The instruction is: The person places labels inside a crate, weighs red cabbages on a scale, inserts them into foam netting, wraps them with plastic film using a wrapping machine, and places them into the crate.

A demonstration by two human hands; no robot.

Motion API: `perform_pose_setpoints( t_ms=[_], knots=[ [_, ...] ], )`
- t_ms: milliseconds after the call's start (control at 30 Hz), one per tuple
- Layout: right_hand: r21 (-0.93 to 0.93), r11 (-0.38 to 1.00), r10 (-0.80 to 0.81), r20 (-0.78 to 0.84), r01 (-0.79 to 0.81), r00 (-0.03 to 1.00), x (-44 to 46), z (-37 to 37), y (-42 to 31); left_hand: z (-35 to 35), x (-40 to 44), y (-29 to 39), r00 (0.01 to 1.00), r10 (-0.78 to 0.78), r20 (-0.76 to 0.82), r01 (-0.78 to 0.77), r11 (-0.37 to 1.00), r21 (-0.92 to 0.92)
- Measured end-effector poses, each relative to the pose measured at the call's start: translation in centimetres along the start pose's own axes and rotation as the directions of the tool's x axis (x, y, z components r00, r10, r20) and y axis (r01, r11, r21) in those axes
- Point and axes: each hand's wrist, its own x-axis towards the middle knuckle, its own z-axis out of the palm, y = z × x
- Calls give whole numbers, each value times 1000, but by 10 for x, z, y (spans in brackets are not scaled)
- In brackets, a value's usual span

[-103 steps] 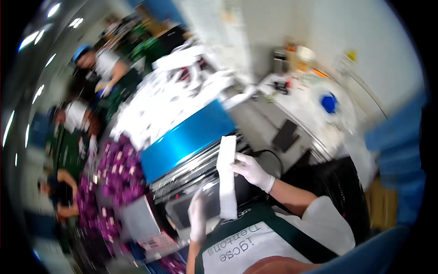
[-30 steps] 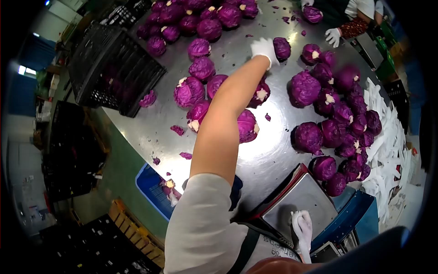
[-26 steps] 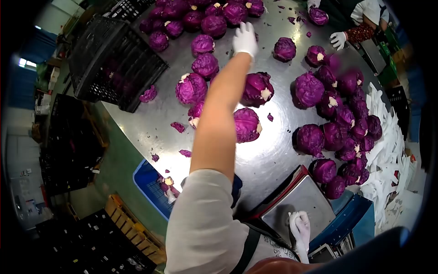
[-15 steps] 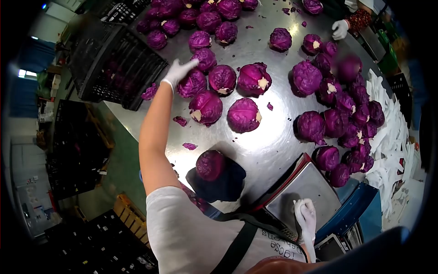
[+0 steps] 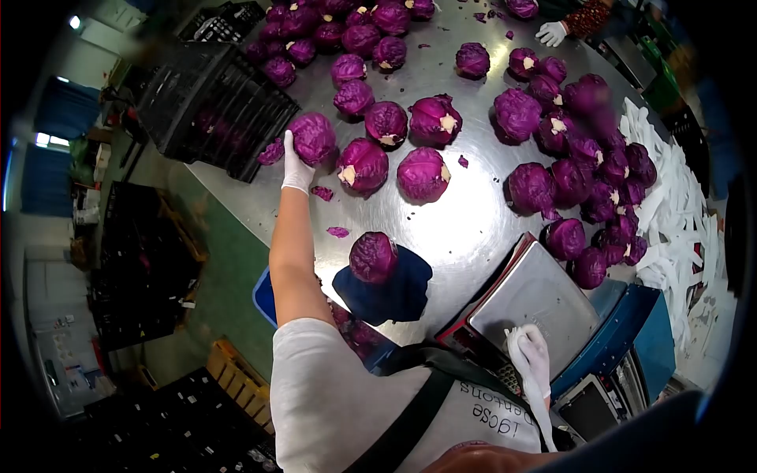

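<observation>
My left hand (image 5: 296, 169), in a white glove, is wrapped round the side of a red cabbage (image 5: 314, 140) near the black crate. Other red cabbages (image 5: 363, 165) sit close by on the metal table. My right hand (image 5: 528, 353), gloved too, is closed above the metal plate of a scale (image 5: 532, 303). From it hangs a white strip (image 5: 544, 418), its upper part hidden in the fingers. One more red cabbage (image 5: 374, 257) rests on a dark blue round-edged thing (image 5: 386, 296) at the table's near side.
A black plastic crate (image 5: 201, 110) lies tilted at the left table edge. Many cabbages (image 5: 568, 181) are heaped at right beside a pile of white strips (image 5: 678, 229). Across the table is another person's gloved hand (image 5: 552, 33). A blue bin (image 5: 266, 297) stands below the near edge.
My left hand has come back toward me and to the crate side, now with a cabbage lifted from the group. My right hand stays closed over the scale. The view has shifted slightly.
</observation>
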Motion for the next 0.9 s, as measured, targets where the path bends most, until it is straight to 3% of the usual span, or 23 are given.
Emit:
perform_pose_setpoints(
  t_ms=[67, 167, 200, 233, 300, 367, 433, 500, 567, 600, 633, 667, 733, 767, 800, 833, 900],
  knots=[
    [12, 1000, 16, 45, -17, 999, -7, -1, 1, 29, -26, 11, 997, 56, 53, -55, 998, -16],
    [24, 1000, 10, 122, -13, 992, -19, -4, 4, 73, -63, 11, 945, -59, 321, 112, 983, -149],
    [-6, 1000, -11, 123, 12, 992, -22, -5, 4, 93, -83, 5, 941, -89, 325, 130, 986, -107],
    [-37, 998, -38, 117, 43, 992, -27, -7, 4, 122, -112, -5, 921, -24, 388, 28, 1000, -4],
    [91, 994, -77, 167, 63, 983, -39, -7, -1, 162, -160, -33, 838, -166, 520, 175, 984, 32],
    [179, 971, -195, 211, 158, 958, -49, -15, 8, 191, -193, -84, 850, -15, 526, -75, 986, 149],
    [195, 964, -223, 215, 181, 951, -62, -25, 12, 230, -238, -112, 608, 45, 793, -457, 836, 303],
    [249, 948, -253, 211, 198, 944, -76, -35, 22, 264, -295, -139, 599, -136, 789, -434, 773, 462],
    [213, 942, -298, 186, 258, 936, -84, -50, 37, 279, -328, -184, 517, -131, 846, -468, 785, 407],
    [228, 935, -315, 182, 272, 931, -87, -57, 45, 284, -343, -202, 452, -43, 891, -656, 661, 365],
    [246, 928, -326, 178, 279, 929, -94, -63, 51, 294, -365, -206, 389, -50, 920, -771, 528, 355],
    [-60, 929, -353, 153, 366, 923, -102, -72, 45, 297, -377, -212, 380, -76, 922, -798, 476, 368],
    [-59, 912, -392, 163, 406, 905, -114, -80, 50, 295, -406, -231, 377, -129, 917, -839, 373, 397],
    [54, 907, -421, 158, 418, 893, -123, -83, 56, 296, -423, -237, 447, -226, 866, -765, 405, 500],
    [94, 861, -509, 184, 500, 841, -124, -86, 62, 294, -427, -244, 380, -233, 895, -892, 164, 422],
    [170, 843, -535, 169, 510, 828, -125, -88, 72, 287, -426, -255, 351, -204, 914, -916, 126, 380],
    [30, 816, -578, 99, 578, 810, -141, -99, 81, 285, -439, -265, 280, -199, 939, -959, -21, 282]
  ],
)
